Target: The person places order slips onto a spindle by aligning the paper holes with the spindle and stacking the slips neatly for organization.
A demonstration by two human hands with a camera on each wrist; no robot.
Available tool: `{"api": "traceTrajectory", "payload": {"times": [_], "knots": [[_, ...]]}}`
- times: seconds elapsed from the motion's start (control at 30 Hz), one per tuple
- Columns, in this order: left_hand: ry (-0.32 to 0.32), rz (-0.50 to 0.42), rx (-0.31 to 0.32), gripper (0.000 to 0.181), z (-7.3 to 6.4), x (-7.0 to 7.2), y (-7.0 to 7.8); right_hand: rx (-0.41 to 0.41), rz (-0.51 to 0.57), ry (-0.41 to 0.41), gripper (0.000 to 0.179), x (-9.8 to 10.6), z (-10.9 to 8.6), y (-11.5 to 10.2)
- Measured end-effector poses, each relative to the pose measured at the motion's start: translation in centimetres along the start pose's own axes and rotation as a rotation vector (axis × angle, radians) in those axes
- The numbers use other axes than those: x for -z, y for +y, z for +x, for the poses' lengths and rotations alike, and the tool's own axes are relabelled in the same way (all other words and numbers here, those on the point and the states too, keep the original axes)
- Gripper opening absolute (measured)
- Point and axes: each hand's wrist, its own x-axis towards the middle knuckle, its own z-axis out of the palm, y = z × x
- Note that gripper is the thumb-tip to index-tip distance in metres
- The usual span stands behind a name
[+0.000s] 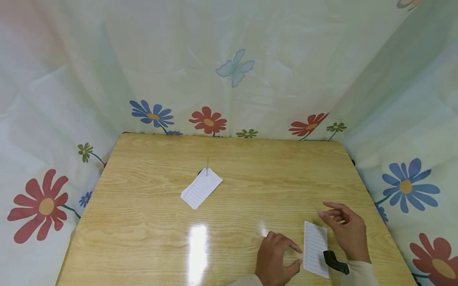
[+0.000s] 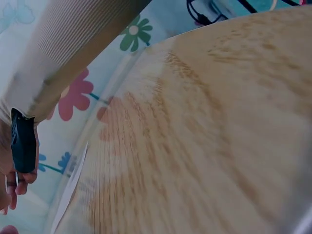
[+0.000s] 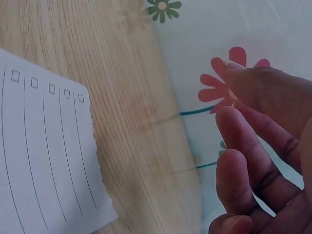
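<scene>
A white lined sheet (image 1: pixel 315 249) lies at the table's right front, between my two hands. Its printed rules, small checkboxes and one ragged edge show in the right wrist view, where the sheet (image 3: pixel 44 146) fills the left side. My left hand (image 1: pixel 275 258) is at its left edge, thumb and index finger spread apart with nothing between them. To the right of the sheet is my right hand (image 1: pixel 348 230), raised with loosely bent fingers (image 3: pixel 236 131) and holding nothing. Farther back, several similar lined sheets (image 1: pixel 202 188) are stacked on an upright metal spike (image 1: pixel 207 163).
The wooden table (image 1: pixel 143 230) has a floral curtain (image 1: pixel 171 47) around its back and sides. A black wrist device (image 1: pixel 335 263) on my right sleeve overlaps the sheet in the head view. Dark cables (image 2: pixel 202 17) show beyond the table edge.
</scene>
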Motion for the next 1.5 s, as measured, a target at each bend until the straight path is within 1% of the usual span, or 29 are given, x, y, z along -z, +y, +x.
{"api": "traceTrajectory", "payload": {"times": [0.1, 0.23, 0.33, 0.4, 0.53, 0.67, 0.8, 0.97, 1.1, 1.2, 1.33, 1.5], "knots": [[-0.048, 0.0, -0.001, 0.029, 0.1, -0.5, 0.4, -0.019, -0.007, -0.003, 0.035, 0.5, -0.2, 0.2], [-0.116, 0.008, 0.022, 0.026, 0.4, -1.1, 0.9, -0.031, -0.037, -0.035, 0.034, 0.9, -0.5, 0.7], [-0.135, 0.045, 0.021, 0.027, 0.4, -1.5, 1.2, -0.031, -0.065, -0.061, 0.034, 1.2, -0.7, 1.3], [-0.137, 0.075, 0.007, 0.028, 0.4, -1.8, 1.3, -0.036, -0.079, -0.071, 0.034, 1.3, -0.8, 1.8], [-0.134, 0.117, -0.013, 0.03, 0.2, -2.4, 1.3, -0.07, -0.09, -0.097, 0.036, 1.5, -0.9, 2.6], [-0.149, 0.137, -0.013, 0.031, 0.1, -2.6, 1.2, -0.113, -0.107, -0.124, 0.039, 1.6, -1.1, 3.3], [-0.199, 0.166, -0.001, 0.031, 0.2, -2.6, 1.1, -0.162, -0.127, -0.171, 0.042, 1.5, -1.2, 3.7], [-0.28, 0.203, 0.029, 0.028, 0.5, -2.6, 1.3, -0.213, -0.21, -0.226, 0.046, 1.2, -1.0, 4.0], [-0.339, 0.213, 0.067, 0.025, 0.9, -2.7, 1.4, -0.212, -0.247, -0.237, 0.045, 0.9, -0.9, 4.3], [-0.372, 0.21, 0.087, 0.022, 1.2, -2.8, 1.5, -0.189, -0.27, -0.231, 0.04, 0.7, -0.8, 4.3], [-0.41, 0.223, 0.093, 0.019, 1.4, -2.8, 1.5, -0.188, -0.288, -0.226, 0.034, 0.6, -0.7, 4.1], [-0.428, 0.241, 0.092, 0.015, 1.5, -2.9, 1.5, -0.183, -0.3, -0.229, 0.032, 0.5, -0.5, 4.0]]}}
